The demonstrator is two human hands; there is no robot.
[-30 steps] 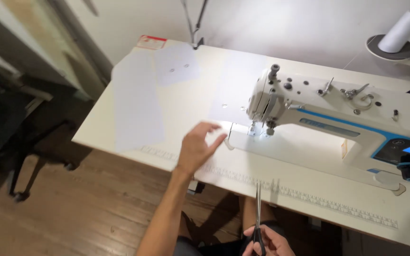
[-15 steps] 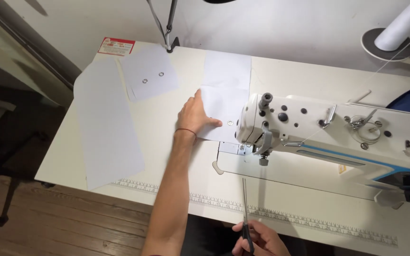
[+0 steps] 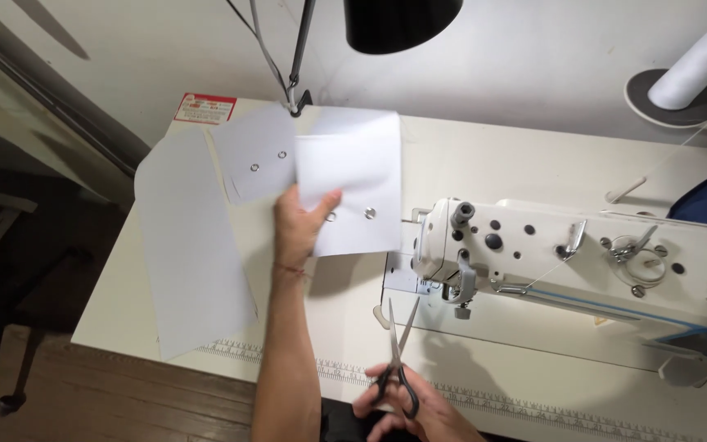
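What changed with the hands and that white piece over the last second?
The left hand moved away from the sewing machine, took hold of the white piece with two eyelets and lifted it off the table. The right hand kept the scissors, blades now slightly open.

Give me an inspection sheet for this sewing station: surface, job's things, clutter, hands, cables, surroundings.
Surface: white table with a ruler strip along its front edge.
Job's things: white fabric piece with two metal eyelets, lifted off the table; scissors, blades open, pointing toward the sewing machine.
Clutter: long white panel at the left; smaller eyelet piece; red and white label at the back corner.
Hands: left hand pinches the fabric piece at its lower left edge; right hand has the scissors by the handles.
Cables: cord running up beside the lamp arm; thread from the white cone toward the machine.
Surroundings: black lamp shade, white wall, wooden floor.
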